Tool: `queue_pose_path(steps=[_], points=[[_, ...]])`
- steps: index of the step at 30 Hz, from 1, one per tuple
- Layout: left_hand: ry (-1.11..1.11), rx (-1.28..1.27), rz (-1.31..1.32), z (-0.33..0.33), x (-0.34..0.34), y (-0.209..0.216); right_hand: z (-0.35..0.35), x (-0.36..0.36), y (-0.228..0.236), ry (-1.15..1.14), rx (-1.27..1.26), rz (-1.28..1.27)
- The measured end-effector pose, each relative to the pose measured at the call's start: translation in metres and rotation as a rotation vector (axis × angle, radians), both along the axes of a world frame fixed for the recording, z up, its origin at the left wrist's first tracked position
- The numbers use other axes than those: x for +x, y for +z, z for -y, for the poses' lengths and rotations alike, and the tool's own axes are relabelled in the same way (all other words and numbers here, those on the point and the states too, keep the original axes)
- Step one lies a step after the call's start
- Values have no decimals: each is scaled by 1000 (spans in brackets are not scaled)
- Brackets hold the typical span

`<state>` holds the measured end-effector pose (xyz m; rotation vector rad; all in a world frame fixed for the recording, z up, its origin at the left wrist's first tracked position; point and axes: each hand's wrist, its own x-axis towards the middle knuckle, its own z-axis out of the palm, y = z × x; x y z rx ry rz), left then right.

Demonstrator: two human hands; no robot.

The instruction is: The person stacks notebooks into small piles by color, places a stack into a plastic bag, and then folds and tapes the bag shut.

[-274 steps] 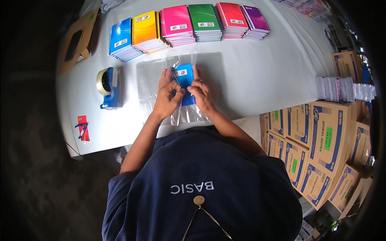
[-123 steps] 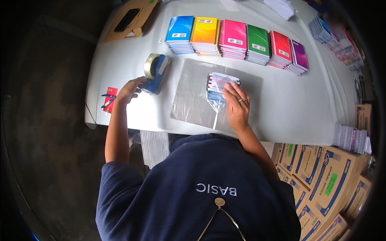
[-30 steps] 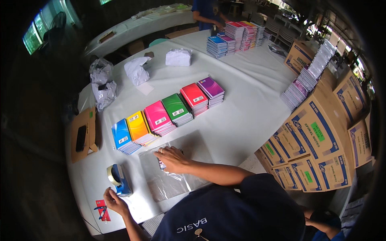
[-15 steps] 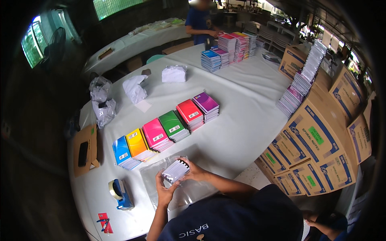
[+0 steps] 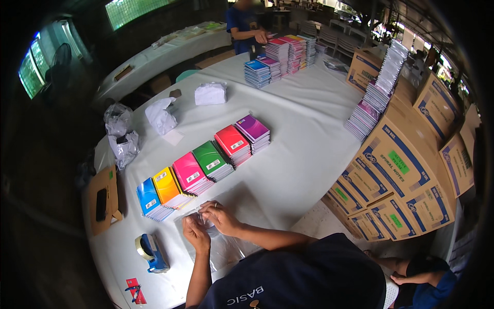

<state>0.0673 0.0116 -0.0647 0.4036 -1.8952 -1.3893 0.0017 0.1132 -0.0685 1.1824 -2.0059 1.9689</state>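
My left hand (image 5: 197,235) and my right hand (image 5: 221,219) are close together above the near part of the white table. Both have their fingers pinched on the clear plastic bag (image 5: 209,225) around a small bundle of spiral notebooks, which my hands mostly hide. Beneath them lie flat clear plastic bags (image 5: 226,253). Just beyond runs a slanting row of spiral notebook stacks: blue (image 5: 148,197), yellow (image 5: 168,185), pink (image 5: 189,169), green (image 5: 210,156), red (image 5: 232,141) and purple (image 5: 252,126).
A blue tape dispenser (image 5: 156,256) stands left, near small blue-handled cutters (image 5: 135,294) on a red card. A dark phone lies on a cardboard piece (image 5: 114,198). Cartons (image 5: 393,154) and a tall notebook pile (image 5: 378,95) rise right. Another person (image 5: 242,28) handles notebooks at the far side.
Both hands have drawn together over the bundle, from holding its sides to pinching the plastic. The far person's hand has lifted slightly. The whole view has shifted a little.
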Motion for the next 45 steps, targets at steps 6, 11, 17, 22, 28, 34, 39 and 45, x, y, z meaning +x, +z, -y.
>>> queue_pose_path(steps=[6,11,17,22,28,34,39,45], points=[[-8,-293,-151,-5,-10,7,-4,1,5,-102,-71,-149],[8,-219,-81,11,-9,-25,7,-5,-24,-4,31,-49],[-156,-172,134,26,-12,6,-12,-23,-3,196,-143,392],[-98,-153,109,64,9,60,-51,-29,-8,238,-121,427],[-413,40,240,42,38,-9,-11,2,-33,109,26,282],[-165,52,213,1,31,-22,7,-7,-26,-24,-59,394],[155,-605,218,-8,34,-21,17,-3,-24,-141,-66,487],[12,-794,361,-18,26,1,6,-6,-18,-130,155,387]])
